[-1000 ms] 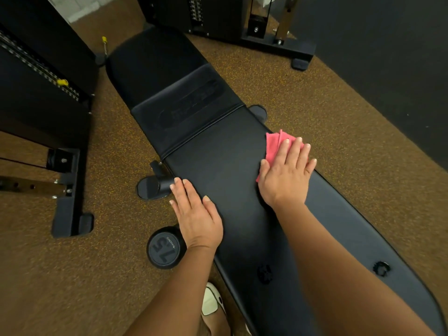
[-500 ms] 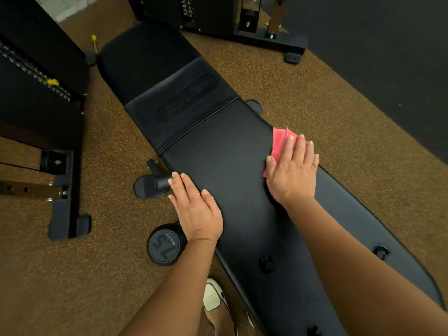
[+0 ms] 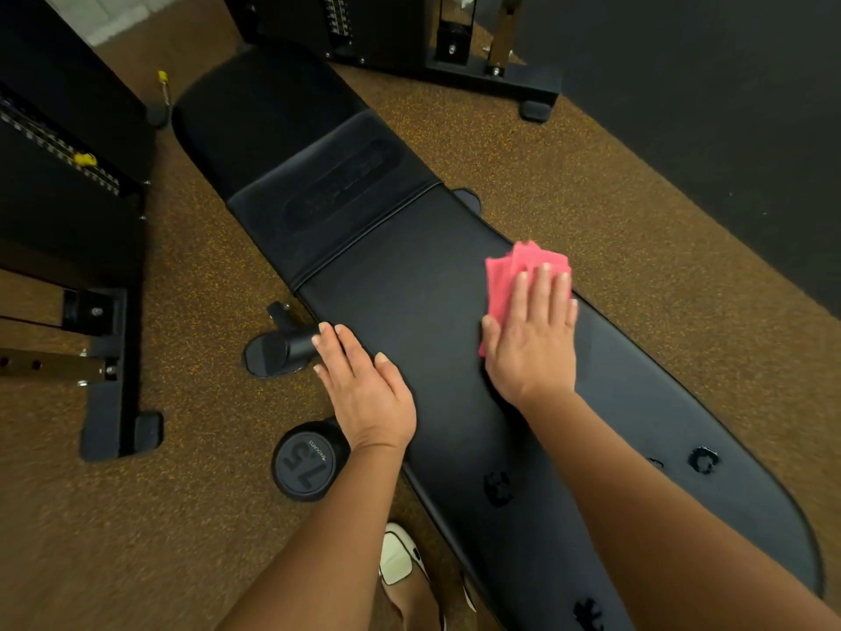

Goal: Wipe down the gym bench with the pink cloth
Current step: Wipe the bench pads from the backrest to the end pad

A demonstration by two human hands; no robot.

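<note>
Now: I judge myself mid-wipe on the bench (image 3: 409, 284); how much of it is done I cannot tell.
Right hand (image 3: 530, 343): flat, fingers straight, palm pressing the pink cloth (image 3: 509, 275) onto the pad; nothing gripped.
Left hand (image 3: 364, 389): spread flat on the pad's near edge, bracing me, holding nothing.
Cloth position: under my right palm at the edge away from me, folded corners poking out beyond my fingertips.
Cloth handling: light, soft and limp, I judge; it will likely bunch or skid on the smooth vinyl unless I bear evenly on its broad middle.
Floor: a dumbbell (image 3: 306, 462) marked 15 stands just beside the bench, near my left wrist.
</note>
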